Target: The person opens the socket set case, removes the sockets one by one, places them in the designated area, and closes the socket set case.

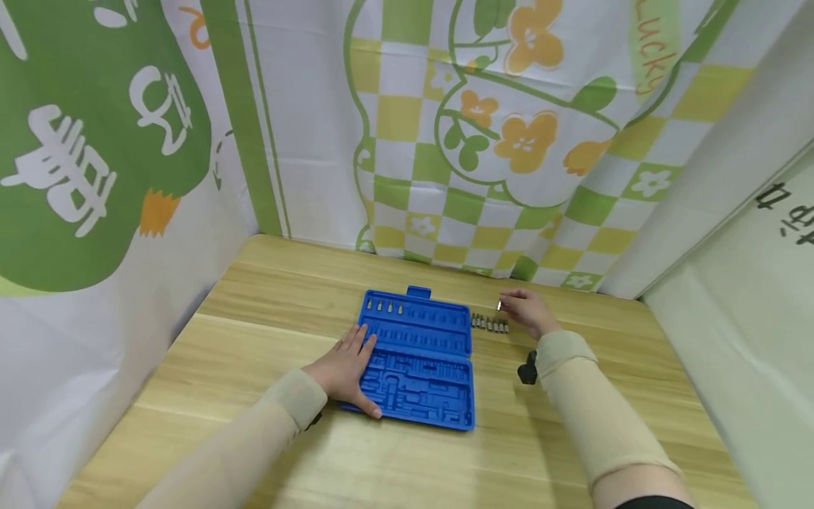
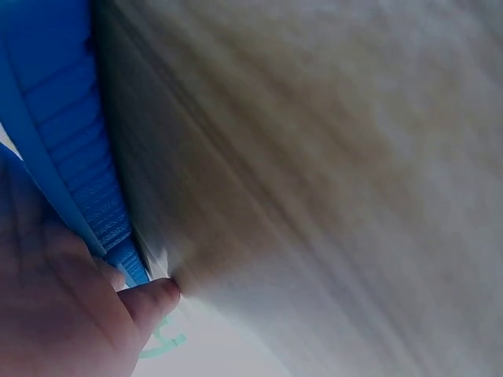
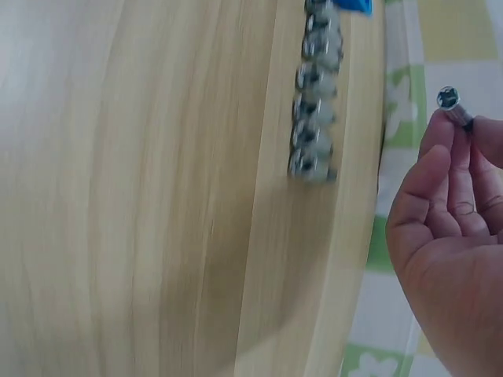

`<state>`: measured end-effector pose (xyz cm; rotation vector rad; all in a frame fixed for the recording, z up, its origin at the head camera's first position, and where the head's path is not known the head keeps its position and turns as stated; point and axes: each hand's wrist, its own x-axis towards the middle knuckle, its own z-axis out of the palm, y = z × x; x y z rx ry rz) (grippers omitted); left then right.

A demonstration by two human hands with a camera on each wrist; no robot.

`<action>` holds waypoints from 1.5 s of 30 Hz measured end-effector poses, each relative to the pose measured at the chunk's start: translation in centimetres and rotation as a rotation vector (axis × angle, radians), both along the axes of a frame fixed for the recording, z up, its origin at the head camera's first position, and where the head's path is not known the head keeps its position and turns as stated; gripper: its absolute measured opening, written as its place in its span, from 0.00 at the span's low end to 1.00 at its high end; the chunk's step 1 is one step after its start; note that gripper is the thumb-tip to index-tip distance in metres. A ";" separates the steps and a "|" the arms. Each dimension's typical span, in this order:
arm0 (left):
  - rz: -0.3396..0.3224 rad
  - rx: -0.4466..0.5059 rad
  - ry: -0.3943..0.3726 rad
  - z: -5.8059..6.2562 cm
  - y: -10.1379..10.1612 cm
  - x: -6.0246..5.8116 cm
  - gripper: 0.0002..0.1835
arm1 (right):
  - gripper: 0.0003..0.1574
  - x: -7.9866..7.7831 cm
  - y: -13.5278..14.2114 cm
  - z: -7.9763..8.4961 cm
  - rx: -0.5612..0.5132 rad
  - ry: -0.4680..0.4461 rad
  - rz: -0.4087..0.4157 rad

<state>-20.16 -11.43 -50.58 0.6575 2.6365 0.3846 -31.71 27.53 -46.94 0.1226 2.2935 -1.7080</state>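
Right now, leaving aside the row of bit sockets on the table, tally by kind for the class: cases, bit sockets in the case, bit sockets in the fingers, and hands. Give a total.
Open blue case: 1
Seated bit sockets: 4
Held bit socket: 1
Hands, left hand and right hand: 2
Total: 8

head: bright | left wrist: dim, blurred | right wrist: soft shadow on table

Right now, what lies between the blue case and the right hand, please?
In the head view, a row of small metal pieces lies on the table between the blue case and the right hand.
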 end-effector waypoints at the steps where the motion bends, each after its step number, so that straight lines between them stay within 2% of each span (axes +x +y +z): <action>1: 0.001 0.004 -0.003 0.0 0.0 0.1 0.78 | 0.28 0.1 0.4 0.0 0.014 0.000 0.002; 12: 0.011 0.008 0.007 -0.4 -0.6 0.3 0.79 | 0.17 0.7 2.2 -1.3 0.158 0.022 -0.073; 16: 0.007 0.010 0.008 -0.4 -0.4 0.1 0.79 | 0.14 1.0 2.7 -2.0 0.256 0.026 -0.058; 20: 0.013 0.013 -0.005 -0.3 -0.2 0.0 0.79 | 0.13 1.1 3.0 -2.3 0.335 0.019 -0.028; 27: 0.019 0.003 -0.011 0.0 0.1 -0.1 0.80 | 0.13 1.3 2.5 -2.4 0.368 0.000 -0.010; 36: 0.012 -0.009 -0.006 -0.2 0.0 -0.2 0.80 | 0.13 0.8 2.0 -2.8 0.514 0.023 -0.027; 45: 0.013 -0.004 -0.006 -0.4 0.1 -0.3 0.80 | 0.16 0.7 1.8 -2.7 0.574 0.018 -0.022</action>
